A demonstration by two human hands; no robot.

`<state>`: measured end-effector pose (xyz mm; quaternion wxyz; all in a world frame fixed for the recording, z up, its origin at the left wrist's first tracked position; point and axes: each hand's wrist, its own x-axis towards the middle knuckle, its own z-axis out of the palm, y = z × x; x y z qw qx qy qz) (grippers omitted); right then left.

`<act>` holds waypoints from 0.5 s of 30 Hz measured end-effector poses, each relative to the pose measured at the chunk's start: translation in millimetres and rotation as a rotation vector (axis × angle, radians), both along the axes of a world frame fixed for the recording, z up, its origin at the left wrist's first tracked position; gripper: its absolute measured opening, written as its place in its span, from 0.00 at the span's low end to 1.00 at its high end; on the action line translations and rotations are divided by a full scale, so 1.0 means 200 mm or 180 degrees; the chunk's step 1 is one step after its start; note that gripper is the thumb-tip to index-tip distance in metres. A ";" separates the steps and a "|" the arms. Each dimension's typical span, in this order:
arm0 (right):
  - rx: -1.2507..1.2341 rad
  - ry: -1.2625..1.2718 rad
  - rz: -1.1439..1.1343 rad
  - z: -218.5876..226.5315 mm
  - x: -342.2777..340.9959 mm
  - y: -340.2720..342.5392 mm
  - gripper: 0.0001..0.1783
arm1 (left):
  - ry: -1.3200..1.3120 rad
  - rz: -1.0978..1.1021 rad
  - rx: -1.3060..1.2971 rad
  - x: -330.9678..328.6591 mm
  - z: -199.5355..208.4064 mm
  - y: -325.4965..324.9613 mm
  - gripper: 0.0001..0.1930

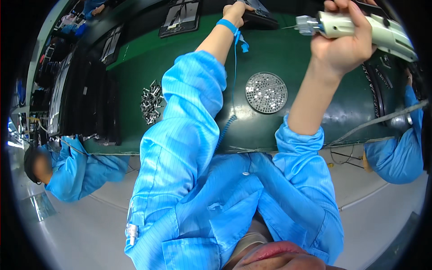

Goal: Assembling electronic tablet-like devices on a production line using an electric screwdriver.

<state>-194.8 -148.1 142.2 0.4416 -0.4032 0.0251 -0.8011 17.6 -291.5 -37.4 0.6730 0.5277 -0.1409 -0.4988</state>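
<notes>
My right hand (pixel 344 45) is wrapped round a pale electric screwdriver (pixel 339 24), held level above the bench at the upper right. Its thin bit points left toward a dark flat panel (pixel 261 15) at the top edge, with a gap between them. My left hand (pixel 237 12) reaches to the top of the view and grips the near left side of that panel; some fingertips are hidden. A blue wrist strap (pixel 228 26) circles my left wrist, and its coiled cord runs down to the bench edge. Between my forearms lies a round dish of small shiny screws (pixel 266 92).
Small black-and-silver metal parts (pixel 152 102) lie piled left of my left arm on the green bench (pixel 193 135). Dark panels (pixel 85 96) stand stacked at the left; another panel (pixel 181 18) lies at the back. Co-workers in blue (pixel 74 168) sit on both sides.
</notes>
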 end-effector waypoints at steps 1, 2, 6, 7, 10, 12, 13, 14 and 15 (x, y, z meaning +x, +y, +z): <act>-0.0188 0.0140 0.0057 -0.01 -0.02 -0.01 0.21 | -0.0082 0.0052 -0.0150 0.05 0.02 0.08 0.10; -0.0373 0.0283 0.0101 -0.04 -0.05 -0.05 0.22 | -0.0161 0.0093 -0.0293 0.10 0.03 0.16 0.10; -0.0746 0.0900 0.0798 -0.18 -0.17 -0.07 0.25 | 0.0123 -0.0489 -0.1067 0.13 0.05 0.87 0.14; -0.0715 0.0771 0.0901 -0.25 -0.10 0.00 0.20 | -0.0054 -0.0071 -0.0959 0.12 0.08 1.14 0.19; -0.0379 0.1471 0.0974 -0.51 -0.14 0.12 0.26 | -0.0066 0.0045 -0.1018 -0.03 0.12 1.64 0.32; -0.0112 0.1595 0.1014 -0.67 -0.15 0.14 0.26 | -0.0189 -0.0025 -0.1000 -0.14 0.04 1.86 0.33; -0.0083 0.1626 0.1024 -0.71 -0.14 0.15 0.26 | -0.0238 0.0015 -0.0934 -0.19 -0.01 1.95 0.34; -0.0020 0.1684 0.0938 -0.74 -0.14 0.14 0.26 | -0.0284 0.0043 -0.0883 -0.24 -0.06 2.03 0.35; 0.0041 0.1732 0.0872 -0.76 -0.14 0.13 0.26 | -0.0437 0.0114 -0.0816 -0.28 -0.09 2.10 0.36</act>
